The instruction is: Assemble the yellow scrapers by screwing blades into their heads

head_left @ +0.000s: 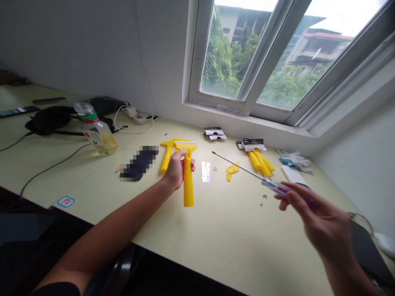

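My left hand is closed around a yellow scraper, held upright with its handle down and a metal blade plate across its top. In my right hand is a screwdriver with a clear and purple handle; its long shaft points left, its tip apart from the scraper. Between the hands lie flat metal blades, several small screws and yellow plastic pieces. More small screws lie near the screwdriver handle. Another yellow scraper rests behind my left hand, partly hidden.
At the left stand a bottle and a pixelated dark object. Toward the window are black-and-white packets and packaged yellow handles. White gloves lie at the right, near a dark flat device. A white cable runs along the wall.
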A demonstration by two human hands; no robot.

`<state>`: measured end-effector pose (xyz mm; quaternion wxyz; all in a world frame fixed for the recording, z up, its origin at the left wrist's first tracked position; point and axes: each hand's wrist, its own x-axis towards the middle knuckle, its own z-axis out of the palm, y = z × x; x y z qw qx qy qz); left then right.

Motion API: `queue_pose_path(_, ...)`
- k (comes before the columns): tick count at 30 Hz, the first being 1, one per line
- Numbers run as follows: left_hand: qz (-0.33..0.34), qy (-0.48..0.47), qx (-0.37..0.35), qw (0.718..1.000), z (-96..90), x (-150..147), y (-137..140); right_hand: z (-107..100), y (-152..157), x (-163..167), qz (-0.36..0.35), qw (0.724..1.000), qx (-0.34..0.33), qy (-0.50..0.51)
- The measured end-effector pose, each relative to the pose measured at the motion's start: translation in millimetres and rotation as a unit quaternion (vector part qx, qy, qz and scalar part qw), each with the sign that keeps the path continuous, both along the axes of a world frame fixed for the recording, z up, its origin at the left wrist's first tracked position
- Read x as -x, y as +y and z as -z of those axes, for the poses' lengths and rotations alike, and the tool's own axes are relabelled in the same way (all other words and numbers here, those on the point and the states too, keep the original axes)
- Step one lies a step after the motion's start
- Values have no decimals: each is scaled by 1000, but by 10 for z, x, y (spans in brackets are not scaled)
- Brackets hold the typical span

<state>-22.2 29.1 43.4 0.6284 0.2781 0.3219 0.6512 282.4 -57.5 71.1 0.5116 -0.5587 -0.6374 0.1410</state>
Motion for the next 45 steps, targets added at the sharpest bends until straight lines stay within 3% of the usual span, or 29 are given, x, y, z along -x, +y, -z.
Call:
queue_pose_path(3,-15,-80,-39,996,-105,58,-18,510,-209,63,-33,998,56,-27)
queue_pose_path(7,16,-90,-43,995,-116,4,-90,880,-401,239,-115,984,8,-138)
queue_pose_path(11,49,-72,-28,996,-63,-77,-159,933,-417,405,-166,950,-49,-260)
queue_pose_path(17,86,-54,-5,995,29,-234,-287,959,-385,460,-145,932,5,-333)
queue_pose_path(20,73,-41,20,996,81,-302,-312,841,-272,411,-132,929,32,-343)
queue_pose_path(22,52,-26,31,998,105,-308,-297,684,-28,415,-108,937,42,-330)
queue_pose_path(25,17,0,29,999,118,-270,-252,428,670,564,-74,948,65,-303)
queue_pose_path(28,-16,-3,31,999,116,-227,-207,255,1613,840,-55,929,204,-303)
queue_pose_path(31,-19,-32,47,998,118,-198,-162,216,2459,1118,-10,927,256,-272)
queue_pose_path(33,-24,-45,57,997,123,-185,-129,268,2846,1266,39,927,276,-251)
queue_pose_path(36,-46,-47,64,996,131,-174,-87,415,3157,1421,88,924,294,-230)
queue_pose_path(40,-55,-42,63,996,134,-174,-66,577,3285,1550,121,918,305,-225)
queue_pose_path(45,-60,-44,54,996,108,-165,-67,512,3266,1599,138,922,284,-226)
